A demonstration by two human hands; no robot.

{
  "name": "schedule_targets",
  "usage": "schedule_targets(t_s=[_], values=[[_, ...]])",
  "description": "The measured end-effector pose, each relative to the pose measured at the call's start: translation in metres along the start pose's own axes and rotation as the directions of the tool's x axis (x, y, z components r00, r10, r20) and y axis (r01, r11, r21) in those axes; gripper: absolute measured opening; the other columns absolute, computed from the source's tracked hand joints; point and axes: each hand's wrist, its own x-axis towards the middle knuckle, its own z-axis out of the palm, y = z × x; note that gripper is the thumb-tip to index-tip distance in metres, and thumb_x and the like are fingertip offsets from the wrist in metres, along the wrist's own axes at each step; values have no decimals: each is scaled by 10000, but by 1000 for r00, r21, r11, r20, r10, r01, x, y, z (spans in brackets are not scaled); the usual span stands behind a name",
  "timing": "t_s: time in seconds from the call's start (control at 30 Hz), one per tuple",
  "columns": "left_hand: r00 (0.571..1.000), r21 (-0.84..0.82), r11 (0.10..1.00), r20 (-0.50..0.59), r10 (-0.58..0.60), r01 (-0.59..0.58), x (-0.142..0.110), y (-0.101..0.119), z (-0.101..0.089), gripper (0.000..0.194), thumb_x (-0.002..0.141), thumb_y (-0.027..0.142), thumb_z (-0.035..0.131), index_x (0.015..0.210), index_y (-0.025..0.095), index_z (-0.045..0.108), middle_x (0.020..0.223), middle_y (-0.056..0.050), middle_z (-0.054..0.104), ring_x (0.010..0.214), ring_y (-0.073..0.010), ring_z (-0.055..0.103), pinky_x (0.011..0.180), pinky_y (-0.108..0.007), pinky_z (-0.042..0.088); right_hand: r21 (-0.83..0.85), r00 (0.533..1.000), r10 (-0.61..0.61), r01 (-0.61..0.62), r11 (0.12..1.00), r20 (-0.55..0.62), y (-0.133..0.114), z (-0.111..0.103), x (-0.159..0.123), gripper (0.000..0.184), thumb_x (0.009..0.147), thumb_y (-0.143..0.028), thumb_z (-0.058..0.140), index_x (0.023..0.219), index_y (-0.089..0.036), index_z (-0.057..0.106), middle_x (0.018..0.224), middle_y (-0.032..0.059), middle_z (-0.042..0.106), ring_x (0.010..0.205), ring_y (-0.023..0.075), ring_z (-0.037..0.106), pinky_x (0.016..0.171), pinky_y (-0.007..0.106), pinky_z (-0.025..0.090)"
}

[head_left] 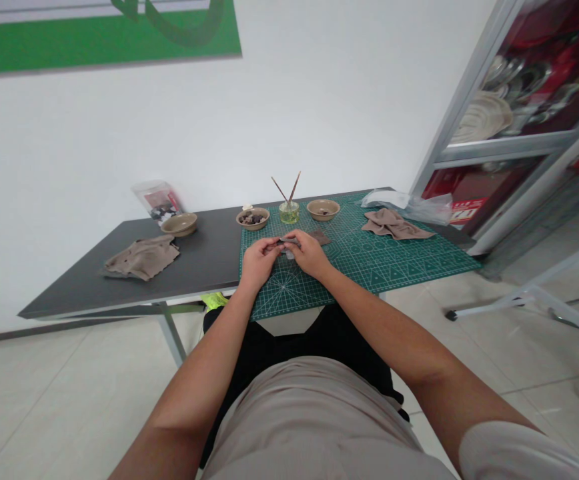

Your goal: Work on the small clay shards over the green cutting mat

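Note:
My left hand (260, 261) and my right hand (308, 255) meet above the green cutting mat (354, 260), fingers pinched together. Between the fingertips is a small grey-brown piece of cloth (289, 241), held from both sides and mostly hidden by the fingers. Something pale and translucent (289, 254) shows just beneath it; I cannot make out what it is. A flat brown cloth scrap (321, 237) lies on the mat beyond my right hand. Behind my hands stand a brown bowl (253, 227) of small dark pieces and a glass jar (289, 213) with two thin sticks leaning out of it.
Another brown bowl (323, 219) stands right of the jar. Crumpled brown cloth (394, 224) and a clear plastic bag (427, 207) lie at right. On the dark table (204, 267) at left are brown cloth (144, 258), a bowl (179, 231) and a clear container (157, 200). A wall rises behind.

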Motion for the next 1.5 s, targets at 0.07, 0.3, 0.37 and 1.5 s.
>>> schedule_targets(t_s=[0.07, 0.3, 0.37, 1.5], values=[[1000, -5, 1000, 10, -8, 8, 0, 0, 1, 252, 748, 299, 704, 960, 166, 732, 881, -46, 733, 725, -152, 667, 733, -288, 523, 8, 1000, 9, -9, 1000, 5, 2, 1, 0, 113, 895, -270, 549, 957, -206, 619, 969, 68, 684, 935, 216, 626, 855, 358, 478], [999, -53, 998, 27, -38, 40, 0, 0, 0, 308, 736, 336, 717, 988, 159, 722, 838, -43, 741, 706, -159, 673, 724, -297, 532, 21, 998, 54, -54, 998, 12, 5, 2, -1, 113, 889, -314, 561, 941, -216, 584, 953, 65, 668, 915, 220, 620, 845, 360, 475], [999, -56, 997, 26, -43, 45, -1, 2, 0, 316, 733, 340, 719, 990, 157, 721, 841, -45, 742, 709, -161, 675, 728, -300, 537, 21, 999, 51, -51, 998, 14, 3, 2, -2, 115, 897, -323, 549, 936, -218, 572, 953, 65, 660, 916, 219, 613, 847, 360, 471], [999, -53, 998, 42, -26, 28, -2, -5, 0, 293, 725, 352, 724, 959, 175, 719, 789, -25, 712, 695, -156, 655, 707, -295, 529, 29, 997, -78, 77, 997, 27, -1, 3, -3, 49, 919, -233, 429, 910, -218, 475, 916, 73, 558, 900, 211, 544, 843, 369, 455]])
